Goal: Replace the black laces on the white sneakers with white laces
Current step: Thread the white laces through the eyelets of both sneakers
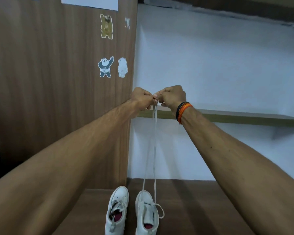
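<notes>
Two white sneakers stand side by side on the brown wooden surface (202, 200) near the bottom, toes pointing away from me. The left sneaker (116, 211) has a white lace through it. From the right sneaker (146, 212) two strands of a white lace (154, 150) run straight up to my hands. My left hand (141, 98) and my right hand (172, 96) are raised far out in front, fists touching, and each pinches an end of that lace. A loop of the lace lies beside the right sneaker. No black lace is in sight.
A tall wooden panel (58, 90) with bear stickers stands at the left. Behind the hands is a white wall with a narrow wooden shelf (244, 118). My right wrist wears dark and orange bands.
</notes>
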